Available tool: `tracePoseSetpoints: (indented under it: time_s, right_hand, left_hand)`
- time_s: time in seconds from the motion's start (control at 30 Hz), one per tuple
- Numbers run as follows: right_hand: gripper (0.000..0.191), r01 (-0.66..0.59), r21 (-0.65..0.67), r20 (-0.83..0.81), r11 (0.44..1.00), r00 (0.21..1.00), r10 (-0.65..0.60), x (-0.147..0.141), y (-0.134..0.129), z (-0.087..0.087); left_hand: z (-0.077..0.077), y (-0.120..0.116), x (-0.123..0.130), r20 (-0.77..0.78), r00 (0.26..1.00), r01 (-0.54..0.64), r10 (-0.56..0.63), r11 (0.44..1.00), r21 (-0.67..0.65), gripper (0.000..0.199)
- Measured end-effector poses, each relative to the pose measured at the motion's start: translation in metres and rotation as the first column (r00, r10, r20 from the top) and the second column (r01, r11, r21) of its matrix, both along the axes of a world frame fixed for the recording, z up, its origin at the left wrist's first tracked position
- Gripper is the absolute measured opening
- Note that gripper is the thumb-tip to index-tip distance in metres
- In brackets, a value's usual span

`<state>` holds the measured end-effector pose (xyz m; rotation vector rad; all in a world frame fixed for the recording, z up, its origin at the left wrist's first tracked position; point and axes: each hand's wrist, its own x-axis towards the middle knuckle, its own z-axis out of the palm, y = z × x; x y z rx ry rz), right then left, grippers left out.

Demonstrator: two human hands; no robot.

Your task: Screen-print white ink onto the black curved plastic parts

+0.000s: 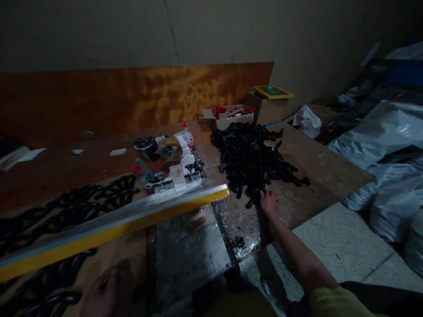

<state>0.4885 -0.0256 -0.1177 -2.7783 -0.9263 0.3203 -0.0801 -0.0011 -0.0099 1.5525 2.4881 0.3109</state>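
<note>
My right hand (270, 202) reaches to the near edge of a heap of black curved handle-like pieces (246, 154). Its bent fingers grip the end of one black curved piece (254, 198) lying on the table. Low at the left, my left hand (101, 293) is partly cut off by the frame edge and dim, with thumb and forefinger slightly apart and nothing visible in it. Beside it lie rows of similar black pieces (56, 279). A screen-printing frame (185, 203) with a yellow edge slants above those rows, held at hinge clamps (194, 169).
Behind the clamps stand a tape roll (170, 149), a dark tub (146, 149) and a red-capped bottle (187, 135). An open carton (235, 118) with odds and ends sits behind the heap. Grey plastic sacks (390, 132) fill the floor at the right.
</note>
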Motion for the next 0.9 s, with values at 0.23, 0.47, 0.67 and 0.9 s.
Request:
tracePoseSetpoints:
  time_s: [0.23,0.47,0.67,0.9]
  right_hand:
    - [0.047,-0.181,-0.094,-0.127,0.979,0.978,0.168,-0.03,-0.012,0.013]
    - [0.049,-0.568,-0.081,0.04,0.819,0.819,0.572,-0.028,0.008,0.034]
    - [0.041,-0.811,-0.191,0.048,0.553,0.555,0.831,-0.053,0.038,0.032]
    - [0.02,-0.686,0.379,0.027,0.621,0.679,0.734,-0.068,0.055,0.049]
  left_hand:
    - [0.0,-0.011,0.017,0.076,0.997,-0.019,0.026,0.996,-0.092,0.047]
    - [-0.005,-0.009,0.007,0.089,0.995,-0.028,0.037,0.995,-0.095,0.057]
    - [-0.003,-0.006,0.007,0.247,0.968,-0.057,0.037,0.996,0.074,0.054]
    - [-0.01,-0.014,-0.006,0.328,0.943,-0.109,0.051,0.981,0.16,0.046]
